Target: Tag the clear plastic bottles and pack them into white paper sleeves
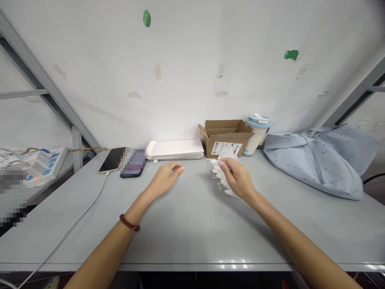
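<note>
My left hand [168, 176] is raised over the table in front of a stack of white envelopes [177, 150]. Its fingers curl together in a pinch, slightly blurred; whatever may be between the fingertips cannot be made out. My right hand [239, 176] is closed on a bunch of white tags with thin strings [224, 185], which hang below and left of the fingers. Part of the bunch is hidden behind the hand. Just beyond it stands an open cardboard box [225, 138] with a white label. A small white piece [155, 161] lies at the stack's front left.
Two phones lie at the left, one black-screened [112, 159] with a white charging cable [81, 216], the other dark [134, 163]. A lidded cup [255, 134] stands beside the box. A light blue fabric bag [313, 160] lies at the right. A power strip [49, 164] sits far left.
</note>
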`<action>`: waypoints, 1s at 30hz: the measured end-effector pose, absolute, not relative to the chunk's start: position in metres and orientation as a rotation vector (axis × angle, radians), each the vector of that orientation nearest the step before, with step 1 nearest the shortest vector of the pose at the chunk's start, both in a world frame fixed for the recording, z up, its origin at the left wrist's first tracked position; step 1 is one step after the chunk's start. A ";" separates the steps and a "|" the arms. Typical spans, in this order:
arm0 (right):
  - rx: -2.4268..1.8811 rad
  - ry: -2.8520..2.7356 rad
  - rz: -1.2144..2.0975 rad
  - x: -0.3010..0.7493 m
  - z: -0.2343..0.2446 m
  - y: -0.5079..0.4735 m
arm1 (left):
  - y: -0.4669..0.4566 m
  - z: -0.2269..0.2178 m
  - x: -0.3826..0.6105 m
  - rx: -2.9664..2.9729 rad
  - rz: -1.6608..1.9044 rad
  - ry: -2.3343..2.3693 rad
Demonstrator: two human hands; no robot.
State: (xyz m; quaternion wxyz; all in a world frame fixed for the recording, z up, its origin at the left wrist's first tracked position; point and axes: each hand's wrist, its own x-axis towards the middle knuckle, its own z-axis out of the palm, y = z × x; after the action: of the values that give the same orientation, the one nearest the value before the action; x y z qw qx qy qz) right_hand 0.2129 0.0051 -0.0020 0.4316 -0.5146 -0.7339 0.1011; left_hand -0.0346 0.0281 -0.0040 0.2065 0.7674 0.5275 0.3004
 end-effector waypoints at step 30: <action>-1.254 -1.861 -0.547 0.224 -0.023 0.026 | 0.083 -0.031 -0.107 2.472 0.268 1.897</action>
State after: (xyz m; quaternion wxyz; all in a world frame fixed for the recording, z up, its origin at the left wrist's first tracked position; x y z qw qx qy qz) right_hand 0.2244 0.0256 -0.0227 0.4041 -0.4965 -0.7371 -0.2165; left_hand -0.1066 0.0828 -0.0308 0.0068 0.7904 0.6066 0.0857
